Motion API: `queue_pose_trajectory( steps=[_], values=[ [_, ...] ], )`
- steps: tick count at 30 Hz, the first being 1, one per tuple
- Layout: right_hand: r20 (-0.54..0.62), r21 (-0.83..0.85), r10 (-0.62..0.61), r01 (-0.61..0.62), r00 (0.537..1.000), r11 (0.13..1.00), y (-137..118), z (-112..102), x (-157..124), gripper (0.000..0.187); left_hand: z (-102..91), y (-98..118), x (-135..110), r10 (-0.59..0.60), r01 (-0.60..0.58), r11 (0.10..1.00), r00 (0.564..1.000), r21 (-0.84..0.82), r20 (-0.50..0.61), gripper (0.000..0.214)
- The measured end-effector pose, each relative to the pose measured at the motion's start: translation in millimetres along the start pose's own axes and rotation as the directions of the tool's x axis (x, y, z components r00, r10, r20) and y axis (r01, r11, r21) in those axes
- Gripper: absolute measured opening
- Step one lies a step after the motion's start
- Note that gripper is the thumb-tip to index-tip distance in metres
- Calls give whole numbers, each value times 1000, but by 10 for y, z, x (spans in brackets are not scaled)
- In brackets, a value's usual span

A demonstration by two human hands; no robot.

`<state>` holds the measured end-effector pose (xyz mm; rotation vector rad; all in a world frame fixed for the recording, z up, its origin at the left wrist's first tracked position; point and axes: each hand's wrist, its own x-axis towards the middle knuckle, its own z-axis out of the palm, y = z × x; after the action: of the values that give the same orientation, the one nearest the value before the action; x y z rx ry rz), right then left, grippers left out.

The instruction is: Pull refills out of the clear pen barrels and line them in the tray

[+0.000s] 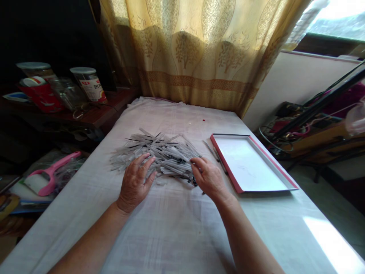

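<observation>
A heap of thin grey sticks in clear sleeves lies in the middle of a table covered with a white cloth. My left hand rests flat on the heap's near left edge, fingers stretched out. My right hand sits at the heap's near right edge, its fingers curled down into the sticks; whether it grips any is hidden. A shallow white tray with a red rim lies to the right of my right hand. Two loose sticks lie beside its left rim.
A yellow patterned curtain hangs behind the table. Jars and a red tin stand on a dark shelf at the left. A pink lint roller lies lower left. Cables and a black stand crowd the right side.
</observation>
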<state>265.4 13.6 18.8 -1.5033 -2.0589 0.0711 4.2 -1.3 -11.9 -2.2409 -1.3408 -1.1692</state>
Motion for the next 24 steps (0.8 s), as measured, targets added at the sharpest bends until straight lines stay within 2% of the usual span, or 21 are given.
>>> queue_pose_trajectory(
  steps=[3, 6, 8, 10, 11, 13, 15, 19, 24],
  values=[
    [42, 124, -160, 154, 986, 980, -196, 65, -74, 25, -16, 37, 4, 47, -47, 998, 999, 34, 15, 45],
    [45, 264, -190, 172, 981, 949, -258, 113, -106, 27, -31, 23, 6, 101, -101, 995, 992, -3, 76, 28],
    [51, 365, -128, 101, 990, 925, -232, 133, -119, 25, -41, -2, 11, 119, -115, 992, 988, -47, 99, 17],
    [75, 476, 37, -69, 996, 877, -173, 144, -133, 25, -53, -25, 18, 108, -102, 993, 990, -67, 94, 17],
    [102, 529, 141, -173, 985, 831, -138, 146, -140, 28, -58, -33, 21, 98, -92, 993, 991, -69, 87, 18],
    [190, 608, 307, -358, 932, 709, -72, 144, -151, 35, -66, -43, 26, 79, -74, 995, 994, -65, 80, 20],
    [280, 654, 375, -462, 884, 599, -27, 138, -156, 41, -66, -47, 25, 70, -65, 996, 994, -62, 84, 21],
    [329, 710, 403, -505, 854, 491, -13, 132, -150, 45, -44, -55, 3, 55, -48, 996, 993, -69, 104, 22],
    [303, 759, 397, -472, 866, 450, -38, 128, -152, 37, -22, -64, -20, 2, 17, 993, 987, -115, 160, 25]
  ],
)
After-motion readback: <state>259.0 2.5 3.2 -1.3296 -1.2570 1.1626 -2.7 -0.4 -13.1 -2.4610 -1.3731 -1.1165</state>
